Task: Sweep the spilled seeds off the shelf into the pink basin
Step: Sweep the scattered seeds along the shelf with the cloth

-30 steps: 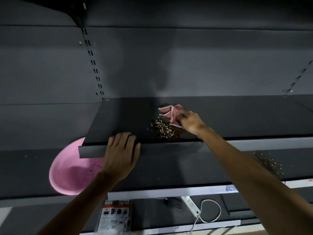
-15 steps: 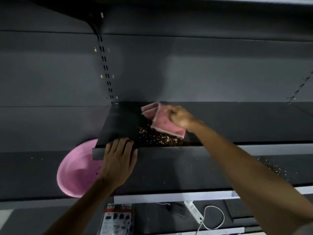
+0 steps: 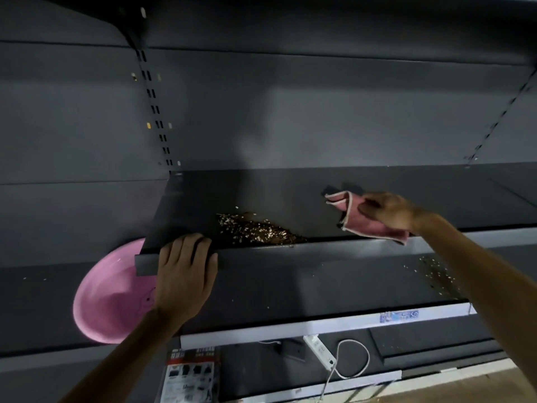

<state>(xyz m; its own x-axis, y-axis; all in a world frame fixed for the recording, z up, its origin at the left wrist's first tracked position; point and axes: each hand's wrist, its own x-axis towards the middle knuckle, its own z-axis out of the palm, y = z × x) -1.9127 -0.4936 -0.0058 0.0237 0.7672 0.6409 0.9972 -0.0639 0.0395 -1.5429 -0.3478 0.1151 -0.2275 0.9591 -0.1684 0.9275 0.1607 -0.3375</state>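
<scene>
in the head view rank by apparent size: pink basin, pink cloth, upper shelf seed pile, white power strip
1. pink basin, though partly hidden
2. pink cloth and seed pile: look alike, unranked
3. white power strip, smallest

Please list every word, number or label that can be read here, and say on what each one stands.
Price label on the white shelf rail: blue print, too blurred to read.
Printed packet low in the view: red band with characters, too small to read.
Nothing here reads clearly.
</scene>
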